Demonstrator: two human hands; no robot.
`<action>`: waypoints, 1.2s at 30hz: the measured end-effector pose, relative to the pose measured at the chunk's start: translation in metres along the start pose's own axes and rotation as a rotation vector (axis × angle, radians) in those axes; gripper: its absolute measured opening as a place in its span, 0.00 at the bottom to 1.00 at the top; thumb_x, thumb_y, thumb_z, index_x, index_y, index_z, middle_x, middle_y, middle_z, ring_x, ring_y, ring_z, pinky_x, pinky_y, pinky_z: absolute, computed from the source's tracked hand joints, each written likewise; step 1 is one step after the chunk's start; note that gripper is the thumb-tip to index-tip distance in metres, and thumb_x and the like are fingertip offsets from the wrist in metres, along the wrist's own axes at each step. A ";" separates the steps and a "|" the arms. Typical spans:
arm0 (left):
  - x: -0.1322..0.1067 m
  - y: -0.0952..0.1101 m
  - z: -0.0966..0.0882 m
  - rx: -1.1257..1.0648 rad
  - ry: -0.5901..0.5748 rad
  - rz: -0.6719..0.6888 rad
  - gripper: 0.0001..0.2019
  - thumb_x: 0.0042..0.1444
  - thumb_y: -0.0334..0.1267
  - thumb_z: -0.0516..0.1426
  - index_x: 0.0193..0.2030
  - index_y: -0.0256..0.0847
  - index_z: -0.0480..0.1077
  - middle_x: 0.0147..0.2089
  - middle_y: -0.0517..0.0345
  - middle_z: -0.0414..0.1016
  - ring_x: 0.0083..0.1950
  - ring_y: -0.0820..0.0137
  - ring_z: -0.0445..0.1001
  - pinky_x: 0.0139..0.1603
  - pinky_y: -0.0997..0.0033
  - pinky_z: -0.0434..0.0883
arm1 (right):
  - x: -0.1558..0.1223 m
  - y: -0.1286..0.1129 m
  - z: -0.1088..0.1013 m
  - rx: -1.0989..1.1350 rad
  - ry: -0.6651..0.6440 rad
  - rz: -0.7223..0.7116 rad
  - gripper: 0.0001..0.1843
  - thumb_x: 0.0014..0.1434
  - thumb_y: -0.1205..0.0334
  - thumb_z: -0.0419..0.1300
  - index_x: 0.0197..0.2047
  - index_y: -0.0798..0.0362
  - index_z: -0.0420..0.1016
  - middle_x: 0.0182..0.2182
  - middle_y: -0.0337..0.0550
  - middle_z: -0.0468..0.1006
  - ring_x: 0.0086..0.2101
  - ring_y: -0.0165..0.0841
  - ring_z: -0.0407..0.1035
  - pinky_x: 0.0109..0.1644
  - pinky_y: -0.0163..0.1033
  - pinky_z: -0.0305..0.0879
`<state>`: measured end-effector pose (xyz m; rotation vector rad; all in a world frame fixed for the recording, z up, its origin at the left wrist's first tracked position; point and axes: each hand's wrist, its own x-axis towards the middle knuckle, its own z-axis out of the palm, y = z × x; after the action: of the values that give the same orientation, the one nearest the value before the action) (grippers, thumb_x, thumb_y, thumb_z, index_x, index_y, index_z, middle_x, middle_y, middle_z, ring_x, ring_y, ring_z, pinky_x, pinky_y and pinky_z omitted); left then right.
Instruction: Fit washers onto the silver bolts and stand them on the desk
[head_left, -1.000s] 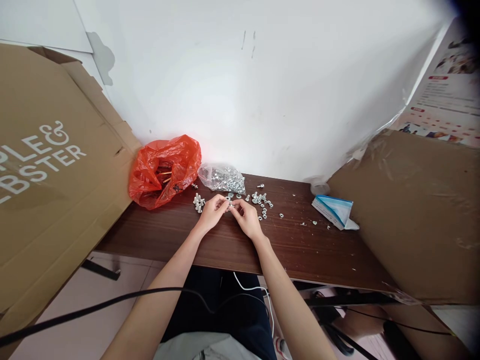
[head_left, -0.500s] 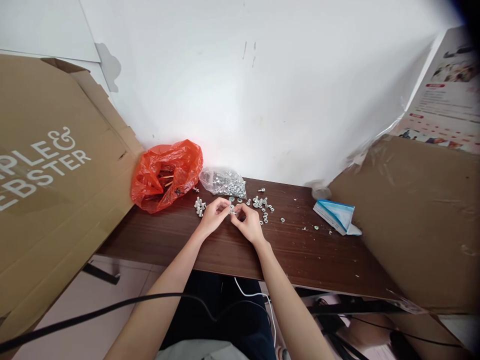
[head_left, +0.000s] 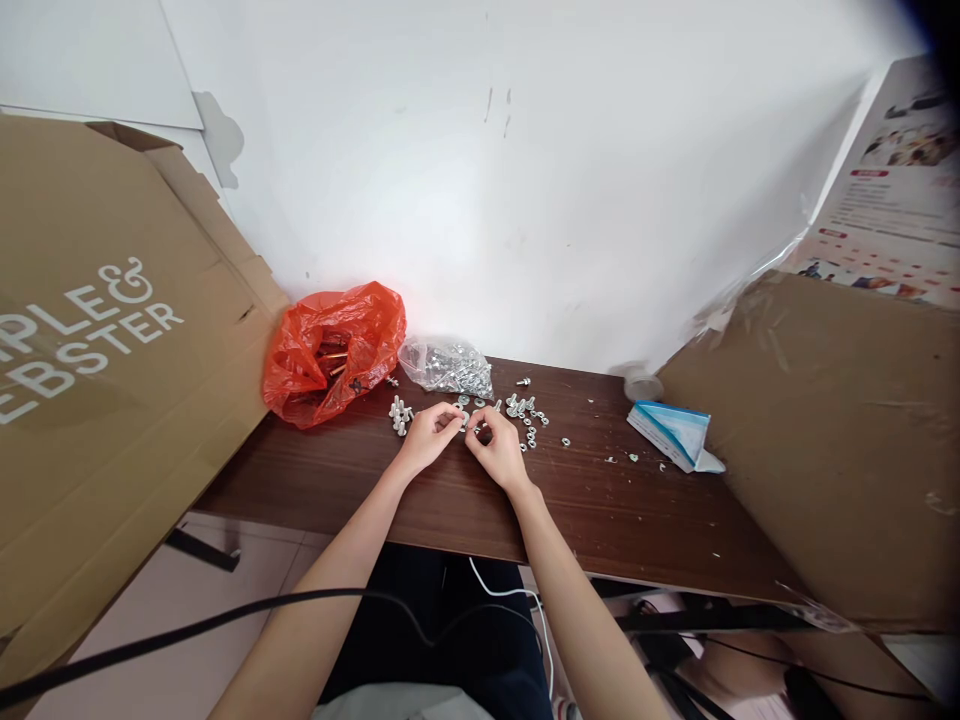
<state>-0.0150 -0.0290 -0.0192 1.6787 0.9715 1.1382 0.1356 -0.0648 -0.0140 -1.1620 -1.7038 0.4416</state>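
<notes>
My left hand and my right hand meet over the dark wooden table, fingertips nearly touching. A round metal washer shows at the left fingertips, which are pinched on it. My right thumb and forefinger are also pinched together; whatever is between them is too small to make out. Several bolts stand clustered just left of my left hand. Right of my right hand are more bolts, some standing with washers, and scattered nuts. Behind the hands lie loose washers.
A clear plastic bag of metal hardware lies by the wall, beside an open red plastic bag. Cardboard panels flank the table. A blue-and-white packet rests at the right. A black cable crosses in front.
My fingertips have parted slightly, the right hand shifting a little to the right. The washer stays by the left fingertips.
</notes>
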 end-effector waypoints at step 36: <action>0.001 -0.005 -0.002 0.048 0.023 0.041 0.11 0.55 0.41 0.57 0.37 0.36 0.75 0.38 0.51 0.77 0.38 0.68 0.75 0.35 0.72 0.69 | 0.000 0.001 0.001 0.010 -0.051 0.018 0.03 0.58 0.63 0.57 0.34 0.51 0.71 0.32 0.40 0.77 0.29 0.31 0.69 0.34 0.35 0.64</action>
<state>-0.0174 -0.0260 -0.0229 1.7345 0.9899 1.1720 0.1357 -0.0641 -0.0154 -1.1685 -1.7348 0.4941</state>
